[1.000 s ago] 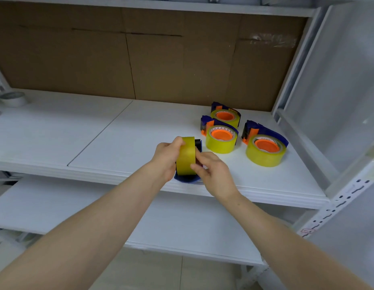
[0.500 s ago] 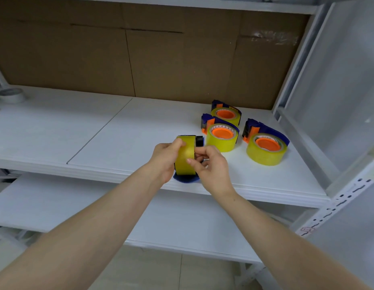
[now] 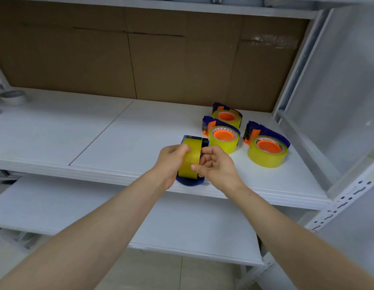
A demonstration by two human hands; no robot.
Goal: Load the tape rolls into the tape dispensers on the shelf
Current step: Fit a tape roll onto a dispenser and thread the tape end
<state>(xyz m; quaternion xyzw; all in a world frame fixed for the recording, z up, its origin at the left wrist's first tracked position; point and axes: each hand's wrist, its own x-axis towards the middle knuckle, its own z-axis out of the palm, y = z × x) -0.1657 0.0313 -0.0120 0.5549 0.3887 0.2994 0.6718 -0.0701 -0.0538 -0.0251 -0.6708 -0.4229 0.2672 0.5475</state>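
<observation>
Both forearms reach in from the lower corners and meet at the centre of the frame, where the left hand (image 3: 171,162) is curled around the left side of a tape roll (image 3: 191,158). The right hand (image 3: 218,167) has bent fingers, with thumb and forefinger pinching the roll's right edge. The glossy yellow roll stands on edge in a blue dispenser (image 3: 190,182) at the front lip of the white shelf (image 3: 119,143), just left of three loaded dispensers (image 3: 223,137) with orange hubs.
</observation>
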